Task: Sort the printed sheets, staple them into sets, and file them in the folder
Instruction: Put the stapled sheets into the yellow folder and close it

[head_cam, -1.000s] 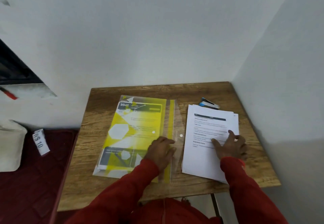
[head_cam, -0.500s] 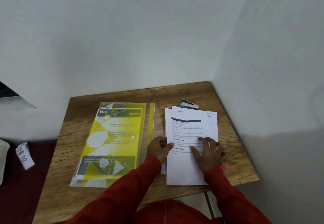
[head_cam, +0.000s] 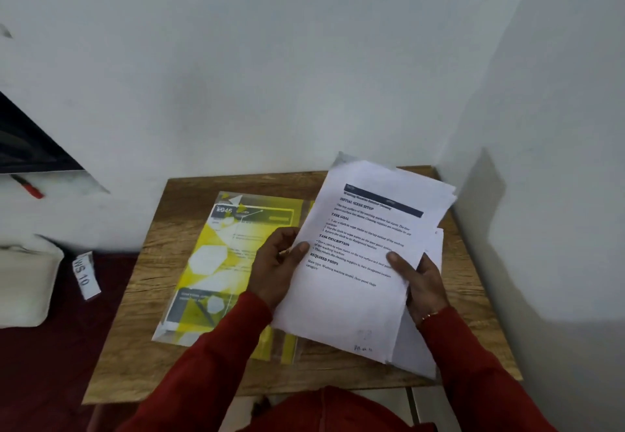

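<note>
Left hand at frame centre, thumb on top and fingers curled under, gripping the left edge of the printed sheets. Right hand at centre right, thumb pressed on the page face, fingers wrapped behind, gripping the right edge of the same stack. Stack raised off the table and tilted, top edge fanned and uneven toward the upper right, several corners out of line. A few more sheets showing behind and below the right hand; whether lying on the table or hanging from the grip, impossible to tell. Yellow folder flat on the table at centre left, partly under the left forearm, closed as far as visible. No stapler in sight, possibly hidden behind the lifted paper. Further out: white tag reading WS 10 at lower left on a dark red surface, a pale cushion-like object at the far left edge, a red pen at upper left. Likely step: sorting only begun, nothing stapled or filed. Risks from here: loose lower sheets sliding out of a two-edge grip and dropping off the near table edge; fanned corners giving crooked sets if stapled without squaring; pages mixed between sets if shuffled in the air rather than laid out flat.
</note>
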### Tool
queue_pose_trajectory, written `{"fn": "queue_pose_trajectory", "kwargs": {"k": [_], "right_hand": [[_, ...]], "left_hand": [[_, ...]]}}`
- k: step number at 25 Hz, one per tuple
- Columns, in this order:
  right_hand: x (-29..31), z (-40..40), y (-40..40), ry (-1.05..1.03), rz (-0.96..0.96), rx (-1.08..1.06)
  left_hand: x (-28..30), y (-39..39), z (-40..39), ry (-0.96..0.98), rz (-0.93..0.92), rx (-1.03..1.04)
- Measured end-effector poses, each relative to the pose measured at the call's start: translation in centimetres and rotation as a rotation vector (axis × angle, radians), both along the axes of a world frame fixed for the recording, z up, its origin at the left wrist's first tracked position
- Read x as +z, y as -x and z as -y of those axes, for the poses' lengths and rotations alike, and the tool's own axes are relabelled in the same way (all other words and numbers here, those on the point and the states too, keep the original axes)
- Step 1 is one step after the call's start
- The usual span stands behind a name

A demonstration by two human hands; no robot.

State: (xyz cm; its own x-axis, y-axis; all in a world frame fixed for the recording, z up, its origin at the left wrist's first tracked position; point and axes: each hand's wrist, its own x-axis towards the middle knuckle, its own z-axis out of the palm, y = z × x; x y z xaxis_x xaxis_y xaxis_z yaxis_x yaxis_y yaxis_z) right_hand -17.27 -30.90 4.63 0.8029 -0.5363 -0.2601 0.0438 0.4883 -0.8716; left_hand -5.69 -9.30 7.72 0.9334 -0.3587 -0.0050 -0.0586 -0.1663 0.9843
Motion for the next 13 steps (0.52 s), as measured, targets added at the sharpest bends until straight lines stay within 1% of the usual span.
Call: {"fn": "queue_pose_trajectory", "kwargs": {"k": [2, 3, 4, 7, 9, 11, 12, 13], "right_hand": [[0.5, -0.4, -0.5, -0.005, 0.041, -0.028], [0.8, -0.4, -0.6, -0.006, 0.059, -0.044], [1.1, -0.3, -0.6, -0.005, 0.069, -0.051], [1.5, 0.3, -0.3, 0.005, 0.057, -0.022], [1.6, 0.9, 0.1, 0.025, 0.015, 0.034], [1.3, 1.6, 0.7, 0.122, -0.078, 0.091], [1.1, 1.7, 1.1, 0.179, -0.133, 0.114], [0.7, 1.8, 1.5, 0.232, -0.188, 0.126]], "left_hand": [[-0.6, -0.3, -0.5, -0.185, 0.249, 0.049], [-0.8, -0.4, -0.6, -0.249, 0.335, 0.041], [-0.9, -0.4, -0.5, -0.242, 0.333, 0.015], [0.3, 0.1, 0.2, -0.074, 0.1, -0.075], [0.3, 0.2, 0.8, -0.015, 0.002, -0.07], [-0.4, 0.4, 1.4, -0.004, -0.1, -0.009], [-1.1, 0.6, 1.6, -0.027, -0.147, 0.016], [-2.1, 0.9, 1.8, -0.091, -0.179, 0.018]]}}
